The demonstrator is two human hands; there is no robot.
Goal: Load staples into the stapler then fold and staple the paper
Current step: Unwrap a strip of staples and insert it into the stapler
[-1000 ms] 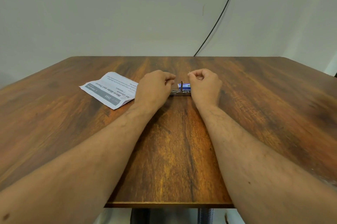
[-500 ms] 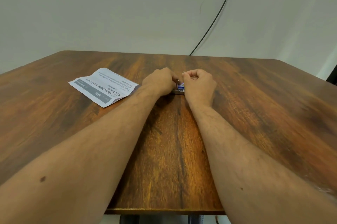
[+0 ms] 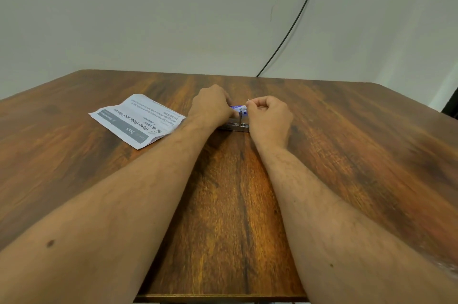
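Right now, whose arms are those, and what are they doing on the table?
Those arms belong to a person wearing a camera on their head, so you see what they see, looking down at a brown wooden table. Between the hands lies a small metal stapler, opened up, with a little blue staple box just behind it. The left hand has its fingers curled over that spot; I can't tell exactly what they grip. The right hand seems to pinch something thin, probably staples, too small to be sure. A printed paper waits on the left, untouched.
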